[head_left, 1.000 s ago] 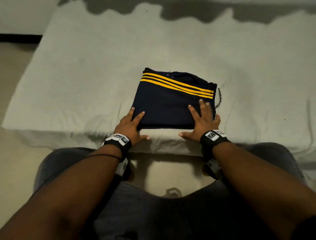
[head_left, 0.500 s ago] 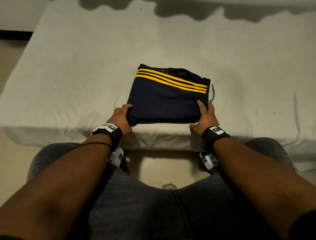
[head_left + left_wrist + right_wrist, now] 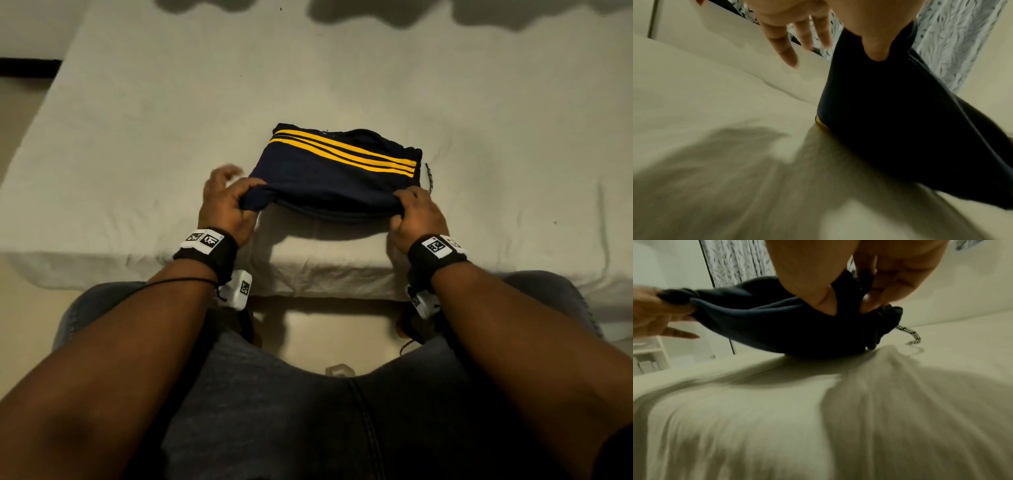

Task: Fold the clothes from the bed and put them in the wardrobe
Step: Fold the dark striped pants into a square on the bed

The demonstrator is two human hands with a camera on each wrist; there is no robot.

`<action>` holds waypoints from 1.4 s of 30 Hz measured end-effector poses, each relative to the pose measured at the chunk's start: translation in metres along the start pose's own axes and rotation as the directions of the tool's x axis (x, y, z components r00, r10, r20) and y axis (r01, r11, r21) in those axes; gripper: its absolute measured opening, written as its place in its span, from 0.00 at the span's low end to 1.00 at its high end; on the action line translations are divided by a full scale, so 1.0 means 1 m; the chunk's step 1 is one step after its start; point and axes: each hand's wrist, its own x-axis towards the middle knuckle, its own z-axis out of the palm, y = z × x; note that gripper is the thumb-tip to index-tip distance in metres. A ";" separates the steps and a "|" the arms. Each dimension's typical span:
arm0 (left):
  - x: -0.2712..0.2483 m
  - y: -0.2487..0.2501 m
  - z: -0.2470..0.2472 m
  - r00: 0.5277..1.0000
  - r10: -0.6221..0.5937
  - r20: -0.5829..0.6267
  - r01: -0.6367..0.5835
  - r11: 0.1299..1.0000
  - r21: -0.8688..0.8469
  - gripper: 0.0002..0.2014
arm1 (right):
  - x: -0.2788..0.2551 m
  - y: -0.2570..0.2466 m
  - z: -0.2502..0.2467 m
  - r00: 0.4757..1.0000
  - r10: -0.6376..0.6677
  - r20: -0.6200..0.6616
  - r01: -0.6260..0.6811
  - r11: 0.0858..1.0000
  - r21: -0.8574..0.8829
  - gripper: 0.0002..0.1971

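Observation:
A folded navy garment (image 3: 329, 174) with three yellow stripes lies near the front edge of the bed (image 3: 171, 137). Its near edge is lifted off the sheet while the far, striped edge still rests on it. My left hand (image 3: 236, 202) pinches the near left corner of the navy garment (image 3: 890, 105), the other fingers (image 3: 785, 47) spread loose. My right hand (image 3: 407, 209) grips the near right corner of the navy garment (image 3: 777, 324) between thumb and curled fingers. A patterned drawstring (image 3: 910, 335) hangs from the right end.
The pale sheet (image 3: 479, 120) stretches wide on both sides and behind the garment. My knees in grey jeans (image 3: 308, 411) are just before the bed edge. A patterned curtain (image 3: 740, 257) and white shelves (image 3: 647, 356) stand beyond the bed.
Both hands went from lying flat on the garment's near edge to gripping its near corners, and the near edge has risen off the sheet.

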 end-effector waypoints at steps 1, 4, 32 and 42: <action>0.003 0.005 -0.004 0.997 0.013 -0.073 -0.014 1.000 -0.026 0.15 | 0.002 -0.002 -0.013 0.999 0.000 -0.043 0.001 1.000 0.008 0.26; 0.007 0.030 -0.026 0.987 0.022 -0.159 -0.073 0.945 -0.319 0.10 | -0.001 -0.008 -0.053 0.971 -0.067 -0.229 0.061 0.998 -0.033 0.22; 0.098 0.000 0.055 0.869 -0.294 0.398 0.232 0.953 0.196 0.34 | 0.079 0.041 -0.013 0.937 0.279 0.208 -0.332 0.897 0.292 0.25; 0.132 -0.041 0.058 0.884 -0.353 0.308 0.385 0.922 -0.049 0.15 | 0.103 0.044 -0.012 0.930 0.283 0.236 -0.346 0.893 0.290 0.12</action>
